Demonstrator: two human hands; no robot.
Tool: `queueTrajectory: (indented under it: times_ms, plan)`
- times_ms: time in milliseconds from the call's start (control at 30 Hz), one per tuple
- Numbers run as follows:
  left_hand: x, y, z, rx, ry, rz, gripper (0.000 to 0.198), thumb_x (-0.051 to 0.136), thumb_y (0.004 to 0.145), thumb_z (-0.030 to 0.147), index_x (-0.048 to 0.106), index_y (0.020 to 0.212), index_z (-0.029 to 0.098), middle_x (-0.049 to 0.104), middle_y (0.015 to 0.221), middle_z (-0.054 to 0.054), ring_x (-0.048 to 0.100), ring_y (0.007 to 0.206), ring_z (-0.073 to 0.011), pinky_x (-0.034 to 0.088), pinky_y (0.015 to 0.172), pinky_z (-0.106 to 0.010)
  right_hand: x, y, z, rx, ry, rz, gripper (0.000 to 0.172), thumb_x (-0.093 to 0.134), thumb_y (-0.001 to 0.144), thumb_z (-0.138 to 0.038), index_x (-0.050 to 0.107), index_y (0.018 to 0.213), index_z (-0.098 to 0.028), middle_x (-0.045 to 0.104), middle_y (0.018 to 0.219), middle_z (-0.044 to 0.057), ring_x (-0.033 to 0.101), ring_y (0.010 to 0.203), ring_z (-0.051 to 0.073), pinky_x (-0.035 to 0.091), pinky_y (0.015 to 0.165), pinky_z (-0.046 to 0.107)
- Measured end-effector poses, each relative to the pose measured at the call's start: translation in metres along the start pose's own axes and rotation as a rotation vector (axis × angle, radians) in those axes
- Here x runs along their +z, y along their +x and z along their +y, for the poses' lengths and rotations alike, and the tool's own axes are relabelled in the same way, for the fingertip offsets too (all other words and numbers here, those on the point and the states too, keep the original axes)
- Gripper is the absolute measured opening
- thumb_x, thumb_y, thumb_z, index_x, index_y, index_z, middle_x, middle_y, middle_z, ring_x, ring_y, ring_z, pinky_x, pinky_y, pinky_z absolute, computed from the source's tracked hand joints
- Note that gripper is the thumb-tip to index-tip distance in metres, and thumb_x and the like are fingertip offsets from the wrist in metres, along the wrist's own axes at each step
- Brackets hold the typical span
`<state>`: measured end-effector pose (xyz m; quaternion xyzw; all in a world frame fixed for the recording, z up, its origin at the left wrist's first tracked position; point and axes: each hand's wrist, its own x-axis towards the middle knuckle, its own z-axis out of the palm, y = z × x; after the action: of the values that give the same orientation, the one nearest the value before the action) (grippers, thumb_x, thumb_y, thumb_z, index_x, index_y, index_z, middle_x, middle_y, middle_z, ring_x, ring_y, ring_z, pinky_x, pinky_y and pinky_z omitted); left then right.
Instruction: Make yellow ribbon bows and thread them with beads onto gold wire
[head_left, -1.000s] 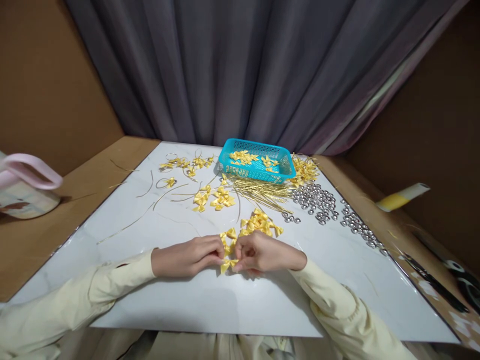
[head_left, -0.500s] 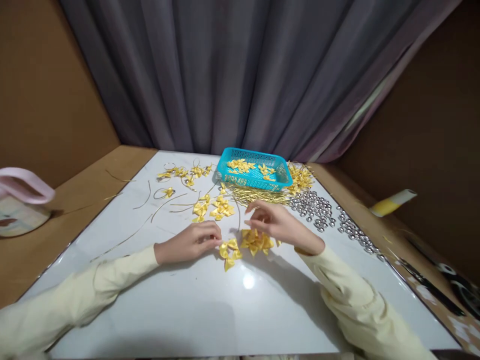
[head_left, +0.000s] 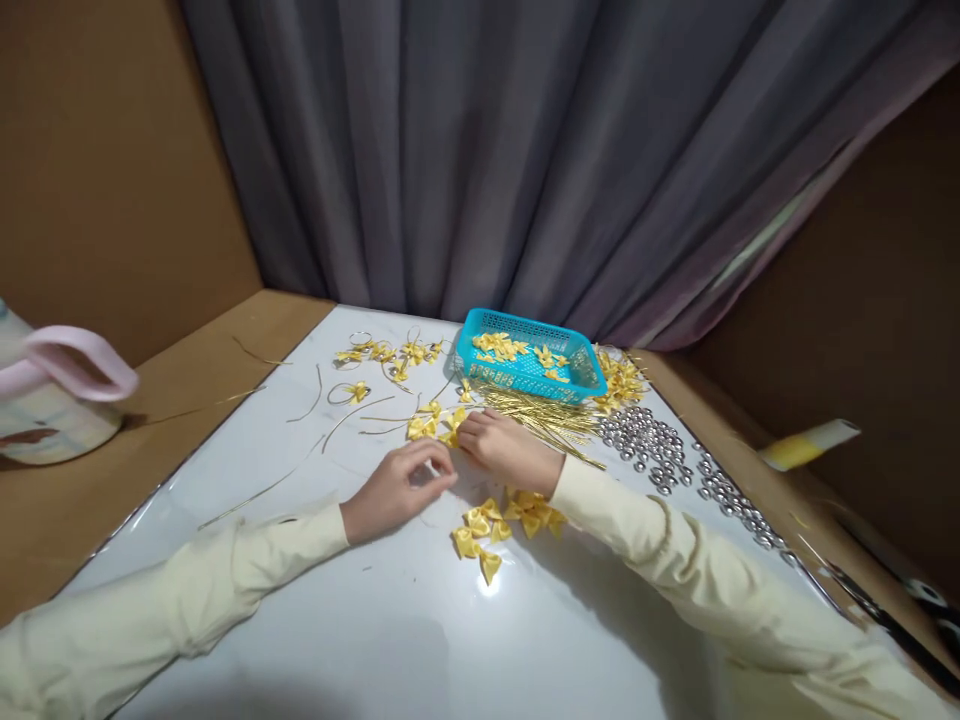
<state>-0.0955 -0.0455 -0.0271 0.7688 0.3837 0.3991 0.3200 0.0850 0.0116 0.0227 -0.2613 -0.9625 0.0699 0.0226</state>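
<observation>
My right hand [head_left: 504,450] is low over the table, its fingers bent down and closed on a yellow ribbon bow [head_left: 452,424] at the edge of a small group. Its fingertips are partly hidden. Close beside it on the left, my left hand [head_left: 401,487] curls thumb and forefinger into a ring, tips almost together. Anything between those tips is too small to make out. Nearer me lie several loose yellow bows [head_left: 480,530], and more bows [head_left: 534,512] sit partly under my right wrist.
A blue basket [head_left: 536,385] with bows stands at the back. Gold wire ties [head_left: 540,412] lie before it, silver beads [head_left: 649,445] to the right. Finished-looking bows with wires [head_left: 397,352] are back left. A pink-handled mug [head_left: 60,400] stands left; black-handled tools [head_left: 892,625] lie right.
My right hand has moved left and away from me, from the near bows to the farther group. My left hand has drawn off the near bows. The view has shifted slightly.
</observation>
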Motion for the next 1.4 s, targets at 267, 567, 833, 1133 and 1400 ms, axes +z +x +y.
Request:
queueTrajectory:
  times_ms: [267, 567, 833, 1133, 1400]
  plan:
    - [0.005, -0.002, 0.003, -0.22, -0.278, -0.023, 0.022, 0.061, 0.082, 0.032, 0.06, 0.098, 0.017, 0.063, 0.095, -0.004, 0.057, 0.085, -0.0168, 0.047, 0.079, -0.031, -0.019, -0.045, -0.022, 0.113, 0.373, 0.108, 0.015, 0.047, 0.09, -0.015, 0.062, 0.089, -0.014, 0.068, 0.09, 0.005, 0.061, 0.077, 0.012, 0.048, 0.072, 0.023]
    - [0.013, -0.015, 0.019, -0.343, -0.486, -0.327, 0.026, 0.061, 0.08, 0.035, 0.054, 0.094, 0.014, 0.058, 0.062, 0.002, 0.052, 0.055, -0.0113, 0.043, 0.057, -0.024, 0.008, -0.076, -0.049, 0.238, 0.725, 0.265, 0.016, 0.057, 0.085, -0.027, 0.058, 0.098, -0.017, 0.067, 0.086, 0.005, 0.058, 0.071, 0.014, 0.046, 0.067, 0.025]
    - [0.003, -0.015, 0.018, 0.279, 0.103, -0.227, 0.012, 0.048, 0.088, 0.024, 0.057, 0.093, 0.017, 0.064, 0.084, -0.006, 0.055, 0.082, -0.0184, 0.034, 0.082, -0.035, 0.02, -0.075, -0.052, 0.254, 0.77, 0.22, 0.004, 0.056, 0.083, -0.021, 0.053, 0.082, -0.018, 0.059, 0.066, -0.001, 0.054, 0.057, 0.011, 0.041, 0.055, 0.02]
    - [0.004, -0.017, 0.015, 0.42, 0.33, -0.264, 0.011, 0.044, 0.089, 0.011, 0.051, 0.089, 0.019, 0.065, 0.077, -0.001, 0.058, 0.084, -0.0168, 0.025, 0.085, -0.035, 0.029, -0.077, -0.052, 0.212, 0.565, 0.234, 0.014, 0.048, 0.078, -0.006, 0.048, 0.083, -0.019, 0.054, 0.066, -0.001, 0.049, 0.055, 0.011, 0.034, 0.052, 0.019]
    - [0.005, -0.018, 0.01, 0.501, 0.492, -0.267, 0.014, 0.042, 0.09, 0.011, 0.052, 0.094, 0.02, 0.068, 0.08, -0.001, 0.058, 0.089, -0.0191, 0.02, 0.084, -0.037, 0.034, -0.076, -0.053, 0.176, 0.408, 0.199, 0.019, 0.045, 0.075, -0.001, 0.043, 0.078, -0.02, 0.052, 0.069, 0.0, 0.046, 0.057, 0.012, 0.03, 0.052, 0.02]
